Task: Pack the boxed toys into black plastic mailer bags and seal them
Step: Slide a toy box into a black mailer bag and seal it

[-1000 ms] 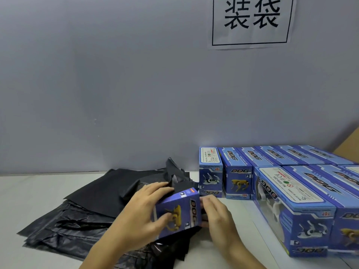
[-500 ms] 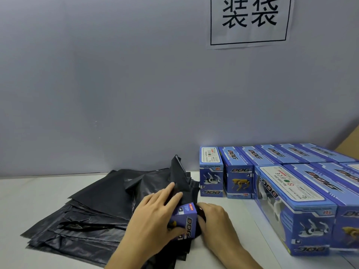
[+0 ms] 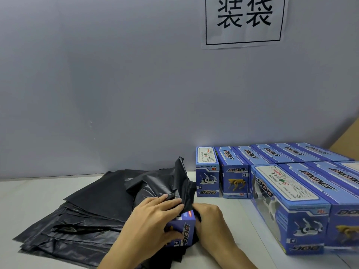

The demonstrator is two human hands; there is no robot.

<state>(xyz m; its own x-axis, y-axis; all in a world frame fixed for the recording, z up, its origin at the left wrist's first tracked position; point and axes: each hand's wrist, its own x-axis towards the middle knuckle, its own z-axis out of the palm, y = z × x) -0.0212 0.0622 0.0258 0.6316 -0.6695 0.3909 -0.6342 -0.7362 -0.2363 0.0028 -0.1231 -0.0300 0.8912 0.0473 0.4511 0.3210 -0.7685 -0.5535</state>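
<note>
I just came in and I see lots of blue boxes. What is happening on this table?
A person is packing toy dog boxes into black bags. The left hand holds one blue toy box and the right hand grips the black mailer bag around it. The box is only partly inside, with its near end showing, and the bag is not sealed. More flat bags lie stacked on the left, and rows of boxes wait on the right.

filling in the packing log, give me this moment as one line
step: bagging | left hand: pushing toy box | right hand: holding mailer bag mouth | box: partly in | seal: not done
</note>
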